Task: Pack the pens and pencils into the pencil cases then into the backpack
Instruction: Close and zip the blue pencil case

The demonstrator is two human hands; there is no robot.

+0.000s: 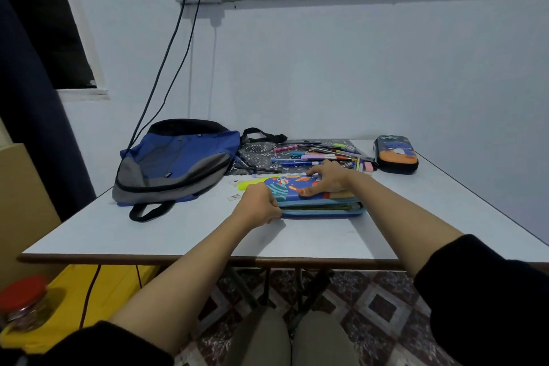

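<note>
left hand (258,207): curled, pinching left end of pencil case (322,211)
right hand (326,180): spread flat on lid (286,185)
pencil case: lies left-right, slightly ajar

Home room: folding table (178,235), patterned floor tiles (371,306).

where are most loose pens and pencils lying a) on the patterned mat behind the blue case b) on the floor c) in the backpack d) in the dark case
A: the pens and pencils lie heaped on the patterned mat, just beyond the blue pencil case.
</note>
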